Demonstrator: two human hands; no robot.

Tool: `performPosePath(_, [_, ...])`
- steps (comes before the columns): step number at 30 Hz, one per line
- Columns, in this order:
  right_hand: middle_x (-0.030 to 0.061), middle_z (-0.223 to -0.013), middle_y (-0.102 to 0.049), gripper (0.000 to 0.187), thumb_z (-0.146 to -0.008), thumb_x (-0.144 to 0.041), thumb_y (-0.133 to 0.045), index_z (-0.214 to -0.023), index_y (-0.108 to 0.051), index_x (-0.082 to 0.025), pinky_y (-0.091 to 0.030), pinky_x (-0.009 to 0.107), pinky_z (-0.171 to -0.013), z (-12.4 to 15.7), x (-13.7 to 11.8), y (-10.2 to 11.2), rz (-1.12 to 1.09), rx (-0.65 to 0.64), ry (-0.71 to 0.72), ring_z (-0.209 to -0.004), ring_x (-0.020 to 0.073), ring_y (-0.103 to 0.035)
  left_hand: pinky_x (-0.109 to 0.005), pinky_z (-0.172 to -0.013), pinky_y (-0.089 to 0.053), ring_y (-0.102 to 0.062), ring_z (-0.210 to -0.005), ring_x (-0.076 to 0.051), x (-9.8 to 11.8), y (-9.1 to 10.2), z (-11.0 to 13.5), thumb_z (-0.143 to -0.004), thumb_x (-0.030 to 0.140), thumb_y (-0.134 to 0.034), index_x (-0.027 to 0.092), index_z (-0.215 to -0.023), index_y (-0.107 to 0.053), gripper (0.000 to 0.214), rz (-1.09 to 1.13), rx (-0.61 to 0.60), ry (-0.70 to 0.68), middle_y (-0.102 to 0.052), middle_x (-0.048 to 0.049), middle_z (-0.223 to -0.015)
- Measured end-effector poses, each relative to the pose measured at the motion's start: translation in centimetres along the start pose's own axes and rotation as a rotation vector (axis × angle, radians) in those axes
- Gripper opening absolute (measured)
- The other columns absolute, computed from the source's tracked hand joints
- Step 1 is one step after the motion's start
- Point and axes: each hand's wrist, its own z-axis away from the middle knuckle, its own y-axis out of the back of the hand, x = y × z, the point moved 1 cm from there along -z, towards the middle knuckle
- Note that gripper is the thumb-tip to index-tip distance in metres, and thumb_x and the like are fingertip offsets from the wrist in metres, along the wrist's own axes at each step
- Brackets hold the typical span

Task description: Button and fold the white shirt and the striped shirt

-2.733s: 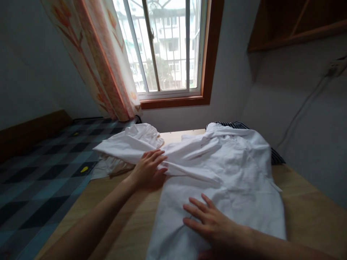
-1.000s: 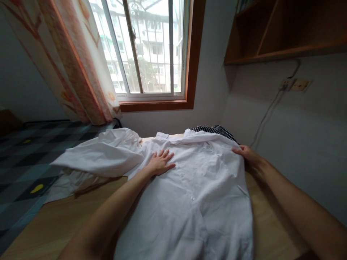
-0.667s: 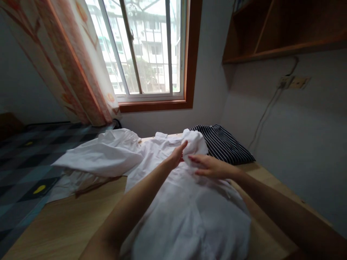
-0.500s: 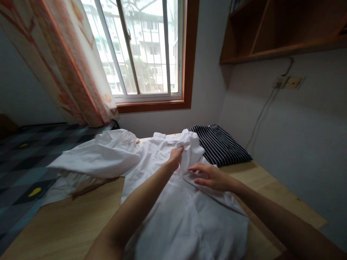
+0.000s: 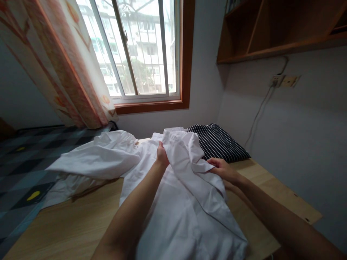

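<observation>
A white shirt [image 5: 179,202] lies on a wooden table [image 5: 65,224], its left sleeve spread out past the table's left edge. My left hand [image 5: 162,155] is closed on the shirt near the collar and lifts a fold of cloth. My right hand [image 5: 225,170] pinches the cloth of the right sleeve, which is folded across the body of the shirt. A dark garment with thin white stripes [image 5: 219,142] lies at the far right of the table, behind the shirt.
A window [image 5: 141,54] with a wooden frame and a patterned curtain [image 5: 67,65] is ahead. A bed with a checked cover [image 5: 24,162] lies to the left. A wooden shelf [image 5: 279,29] hangs on the right wall above a socket [image 5: 283,81] and cable.
My right hand has pulled the right side of the shirt over its middle, which uncovered the striped garment. My left hand went from lying flat on the shirt to gripping the cloth near the collar.
</observation>
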Motion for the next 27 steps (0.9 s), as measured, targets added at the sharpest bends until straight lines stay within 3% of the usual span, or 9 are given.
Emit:
performPosePath(4, [0.0005, -0.065, -0.063, 0.032, -0.068, -0.049, -0.070, -0.076, -0.066, -0.018, -0.041, 0.025, -0.050, 2.8, -1.8, 5.7, 0.041, 0.438, 0.015, -0.055, 0.0153, -0.055, -0.043, -0.100, -0.048, -0.059, -0.118, -0.028, 0.1, 1.8, -0.9, -0.097, 0.056, -0.007, 0.013, -0.143, -0.042, 0.073, -0.027, 0.130, -0.042, -0.062, -0.0155, -0.128])
performPosePath(7, [0.0033, -0.072, -0.066, 0.028, -0.066, -0.045, -0.068, -0.081, -0.068, -0.020, -0.045, 0.030, -0.056, 5.8, -2.2, 10.5, 0.208, 0.899, 0.092, -0.061, 0.0192, -0.058, -0.041, -0.098, -0.050, -0.061, -0.115, -0.027, 0.0, 2.6, -1.1, -0.096, 0.058, -0.003, 0.013, -0.143, -0.042, 0.076, -0.066, 0.191, -0.007, -0.062, -0.0156, -0.127])
performPosePath(9, [0.0064, -0.077, -0.068, 0.026, -0.067, -0.041, -0.068, -0.084, -0.069, -0.020, -0.046, 0.033, -0.063, 7.0, -2.3, 13.1, 0.451, 1.096, 0.125, -0.069, 0.0228, -0.061, -0.042, -0.095, -0.052, -0.063, -0.111, -0.027, -0.2, 2.6, -1.0, -0.096, 0.060, -0.006, 0.014, -0.141, -0.045, 0.075, -0.087, 0.211, 0.034, -0.065, -0.0151, -0.123])
performPosePath(11, [0.0082, -0.079, -0.069, 0.020, -0.071, -0.035, -0.067, -0.084, -0.070, -0.020, -0.044, 0.035, -0.068, 6.6, -2.7, 15.3, 0.700, 1.098, 0.115, -0.073, 0.0242, -0.062, -0.042, -0.093, -0.053, -0.065, -0.107, -0.027, -0.5, 2.4, -1.0, -0.096, 0.060, -0.013, 0.015, -0.136, -0.049, 0.070, -0.109, 0.239, 0.079, -0.068, -0.0145, -0.116])
performPosePath(14, [0.0079, -0.078, -0.070, 0.011, -0.075, -0.026, -0.065, -0.082, -0.071, -0.020, -0.042, 0.034, -0.068, 3.3, -3.8, 18.0, 0.908, 0.922, 0.064, -0.072, 0.0225, -0.061, -0.041, -0.091, -0.054, -0.066, -0.105, -0.027, -0.6, 1.9, -1.0, -0.097, 0.058, -0.023, 0.014, -0.131, -0.054, 0.063, -0.118, 0.300, 0.093, -0.070, -0.0143, -0.109])
performPosePath(16, [0.0086, -0.081, -0.070, 0.013, -0.078, -0.027, -0.063, -0.085, -0.071, -0.020, -0.043, 0.034, -0.068, -0.1, -4.9, 19.6, 0.849, 0.915, 0.077, -0.072, 0.0209, -0.060, -0.040, -0.091, -0.055, -0.066, -0.105, -0.027, -0.6, 1.7, -0.9, -0.098, 0.056, -0.024, 0.013, -0.130, -0.054, 0.061, -0.088, 0.297, 0.076, -0.070, -0.0145, -0.110])
performPosePath(20, [0.0145, -0.099, -0.070, 0.027, -0.081, -0.034, -0.059, -0.098, -0.068, -0.015, -0.048, 0.039, -0.076, -7.2, -7.9, 22.0, 0.450, 1.045, 0.219, -0.085, 0.0245, -0.064, -0.042, -0.093, -0.054, -0.065, -0.109, -0.028, -0.6, 1.3, -0.7, -0.098, 0.055, -0.022, 0.014, -0.133, -0.052, 0.062, -0.024, 0.219, 0.038, -0.069, -0.0140, -0.114])
performPosePath(24, [0.0184, -0.116, -0.064, 0.032, -0.084, -0.023, -0.051, -0.114, -0.063, -0.014, -0.046, 0.044, -0.092, -11.6, -9.2, 21.8, 0.432, 1.059, 0.139, -0.106, 0.0299, -0.060, -0.042, -0.095, -0.052, -0.063, -0.112, -0.027, -0.9, 0.8, -0.4, -0.097, 0.058, -0.019, 0.016, -0.136, -0.050, 0.065, 0.008, 0.107, -0.026, -0.067, -0.0132, -0.120])
performPosePath(27, [0.0252, -0.128, -0.054, 0.049, -0.081, -0.017, -0.054, -0.130, -0.051, -0.007, -0.038, 0.050, -0.102, -12.0, -7.4, 19.0, 0.634, 1.028, -0.065, -0.117, 0.0326, -0.052, -0.041, -0.094, -0.053, -0.064, -0.111, -0.027, -1.3, 0.8, -0.3, -0.096, 0.060, -0.021, 0.015, -0.132, -0.054, 0.066, 0.023, 0.072, -0.037, -0.066, -0.0141, -0.121])
